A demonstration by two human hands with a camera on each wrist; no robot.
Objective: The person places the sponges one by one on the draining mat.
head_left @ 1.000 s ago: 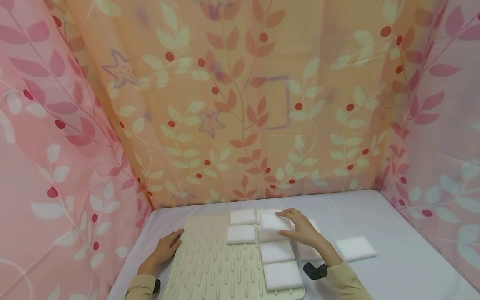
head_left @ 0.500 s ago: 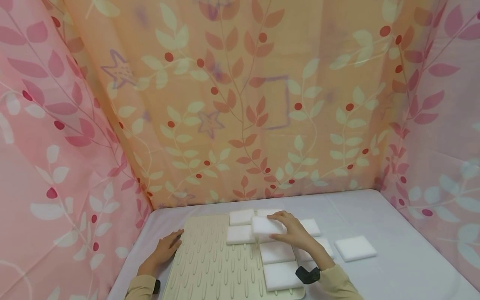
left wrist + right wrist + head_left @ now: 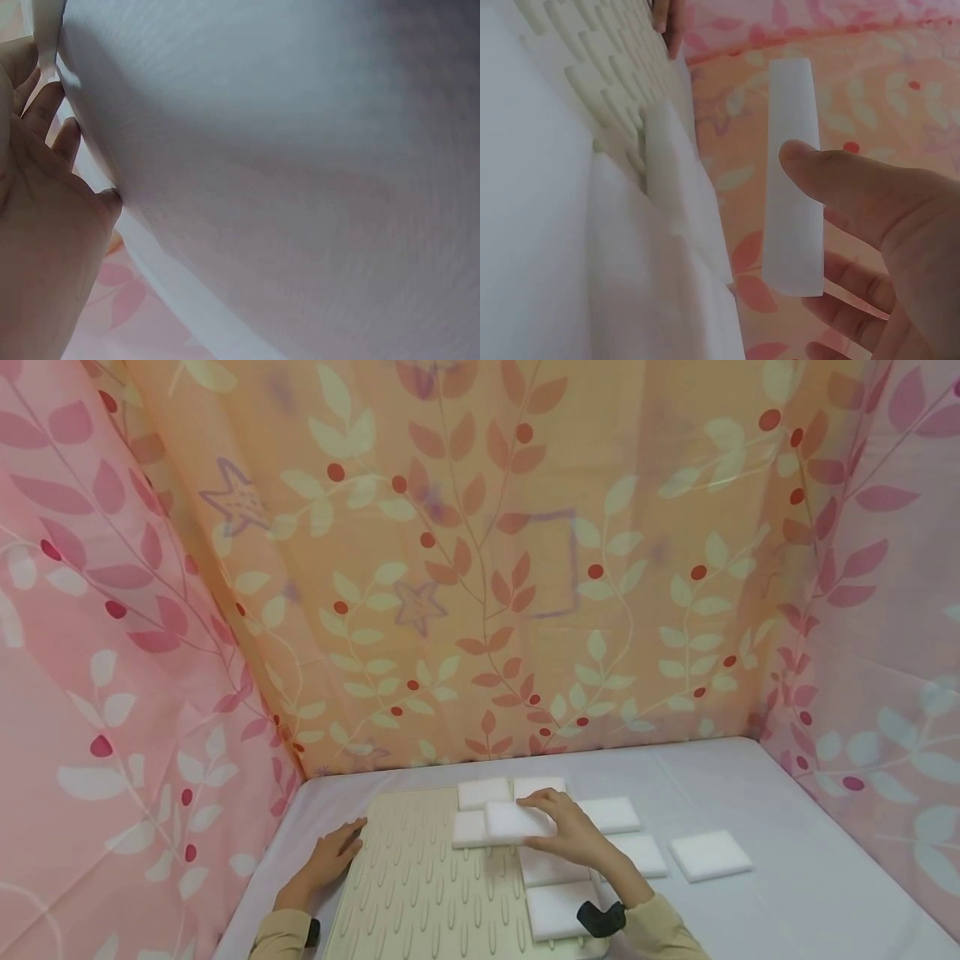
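Note:
My right hand [image 3: 568, 832] pinches a white sponge block [image 3: 513, 822] by its edges, thumb on the near side and fingers on the far side. In the right wrist view this white sponge [image 3: 791, 217] stands edge-on, held above the others. Below it lies a cream mat [image 3: 420, 885] with rows of raised ridges. Several white sponges, including one at the front [image 3: 558, 912], lie on the mat's right part. The held sponge partly covers another sponge [image 3: 468, 831]. My left hand [image 3: 332, 857] rests at the mat's left edge, fingers extended; its fingertips [image 3: 111, 196] touch down there.
Right of the mat, white sponges [image 3: 611, 815] lie on the white-covered table [image 3: 795, 893], one sponge [image 3: 709, 856] farther right than the others. Leaf-patterned curtains [image 3: 480, 610] enclose the table at the back and on both sides.
My right hand has moved left with the sponge, from over the right column of sponges to over the mat's middle. The left hand has stayed in place.

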